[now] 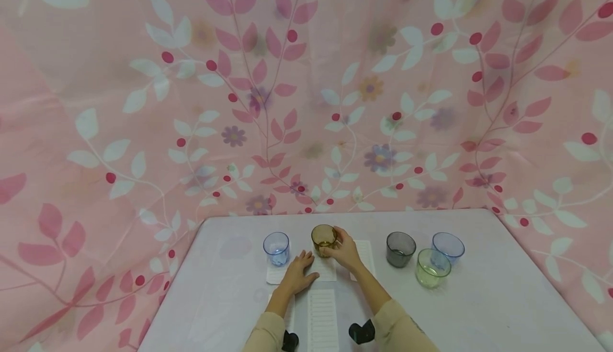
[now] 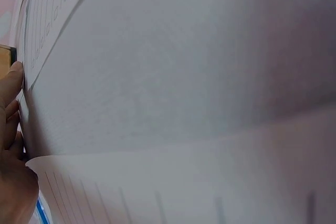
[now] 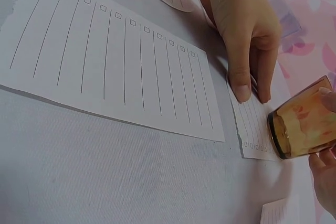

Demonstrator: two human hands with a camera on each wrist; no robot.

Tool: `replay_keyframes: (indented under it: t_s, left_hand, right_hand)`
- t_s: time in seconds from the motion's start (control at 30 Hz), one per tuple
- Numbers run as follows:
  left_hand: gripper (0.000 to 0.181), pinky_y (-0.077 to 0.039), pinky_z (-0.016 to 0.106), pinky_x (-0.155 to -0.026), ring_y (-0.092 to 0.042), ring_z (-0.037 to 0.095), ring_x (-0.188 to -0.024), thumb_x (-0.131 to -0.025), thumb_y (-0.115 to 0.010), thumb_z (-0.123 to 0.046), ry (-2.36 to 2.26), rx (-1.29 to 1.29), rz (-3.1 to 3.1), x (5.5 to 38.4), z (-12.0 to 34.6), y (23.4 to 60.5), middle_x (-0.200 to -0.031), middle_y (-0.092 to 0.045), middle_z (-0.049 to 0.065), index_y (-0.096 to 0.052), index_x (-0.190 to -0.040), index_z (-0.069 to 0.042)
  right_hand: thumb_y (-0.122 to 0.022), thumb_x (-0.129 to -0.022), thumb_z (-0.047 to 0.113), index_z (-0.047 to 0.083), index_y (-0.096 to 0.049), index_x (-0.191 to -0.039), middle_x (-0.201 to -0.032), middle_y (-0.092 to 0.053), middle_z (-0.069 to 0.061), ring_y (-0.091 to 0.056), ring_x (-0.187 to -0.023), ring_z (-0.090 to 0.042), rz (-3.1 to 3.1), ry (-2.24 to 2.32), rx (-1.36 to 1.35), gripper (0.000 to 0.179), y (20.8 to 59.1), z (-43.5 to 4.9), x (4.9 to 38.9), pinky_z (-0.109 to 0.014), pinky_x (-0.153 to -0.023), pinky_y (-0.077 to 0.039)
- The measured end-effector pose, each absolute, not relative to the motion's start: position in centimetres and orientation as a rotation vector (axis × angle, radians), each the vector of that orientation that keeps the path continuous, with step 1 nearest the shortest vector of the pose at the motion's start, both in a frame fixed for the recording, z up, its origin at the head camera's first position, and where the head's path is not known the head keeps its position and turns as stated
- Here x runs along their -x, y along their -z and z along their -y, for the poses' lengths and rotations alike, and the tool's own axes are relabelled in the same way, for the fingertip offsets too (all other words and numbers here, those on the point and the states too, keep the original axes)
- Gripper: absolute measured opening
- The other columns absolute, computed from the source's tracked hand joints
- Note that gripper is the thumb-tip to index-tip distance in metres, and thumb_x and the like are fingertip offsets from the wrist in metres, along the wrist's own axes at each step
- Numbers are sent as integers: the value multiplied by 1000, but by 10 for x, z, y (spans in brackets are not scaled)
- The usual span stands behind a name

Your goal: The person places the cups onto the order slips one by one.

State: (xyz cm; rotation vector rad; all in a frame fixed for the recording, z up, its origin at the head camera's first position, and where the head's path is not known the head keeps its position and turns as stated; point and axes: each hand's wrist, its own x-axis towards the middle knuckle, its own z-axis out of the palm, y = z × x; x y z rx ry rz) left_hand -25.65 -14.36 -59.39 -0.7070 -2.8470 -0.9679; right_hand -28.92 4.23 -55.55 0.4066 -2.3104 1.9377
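My right hand (image 1: pixel 346 251) grips an amber glass cup (image 1: pixel 323 237) by its side, near the back middle of the table. In the right wrist view the cup (image 3: pixel 302 121) looks tilted, its base close over a lined paper sheet (image 3: pixel 252 129). My left hand (image 1: pixel 298 273) rests its fingertips on that same sheet, just short of the cup; its fingers (image 3: pixel 240 74) are mostly straight. Left of the left hand, a light blue glass cup (image 1: pixel 276 246) stands on another lined sheet (image 1: pixel 275 276). The left wrist view catches only part of the left hand (image 2: pixel 16 182) at its edge.
A third sheet (image 1: pixel 365 256) lies beside the right forearm, and a lined sheet (image 1: pixel 322 320) lies nearer the front. To the right stand a grey glass cup (image 1: pixel 401 250), a green one (image 1: pixel 433 275) and a blue one (image 1: pixel 452 243). Patterned pink cloth (image 1: pixel 306 155) hangs behind the table.
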Motion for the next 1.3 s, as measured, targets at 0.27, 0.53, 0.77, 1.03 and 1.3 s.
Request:
replay_keyframes:
  t_s: [0.27,0.53,0.77,1.03,1.3]
  left_hand:
    - [54,-26,59,-107,-33,47,-131,-85,-68,-16,987,723,2844,256,144,591,-136,-46,28,-50,-126,15]
    - [56,-25,59,-107,-32,47,-132,-86,-67,-18,984,690,2879,257,142,591,-139,-44,25,-48,-130,11]
    - [57,-26,58,-108,-32,45,-132,-85,-67,-18,979,689,2879,256,143,592,-140,-44,23,-47,-132,9]
    - [56,-27,59,-106,-34,48,-131,-85,-67,-17,909,733,2861,257,144,590,-139,-44,25,-48,-130,12]
    - [58,-27,58,-107,-33,47,-131,-85,-68,-17,914,730,2869,256,143,591,-139,-44,24,-47,-130,13]
  right_hand:
    - [-77,-75,4,-18,-35,-133,-133,-43,-36,-40,-126,-48,2304,-1940,-385,75,557,-37,287,-55,-102,-35]
    - [-73,-76,-5,-23,-33,-129,-132,-39,-41,-38,-124,-52,2290,-1938,-412,69,538,-33,273,-59,-99,-36]
    - [-70,-78,-5,-25,-32,-128,-131,-37,-44,-36,-124,-55,2282,-1956,-428,67,520,-31,260,-61,-99,-34]
    - [-72,-75,-6,-26,-34,-126,-128,-39,-44,-39,-121,-55,2266,-1932,-430,66,520,-29,260,-62,-97,-36]
    - [-76,-74,-3,-24,-35,-127,-127,-43,-42,-43,-120,-53,2256,-1870,-430,70,549,-29,277,-60,-95,-39]
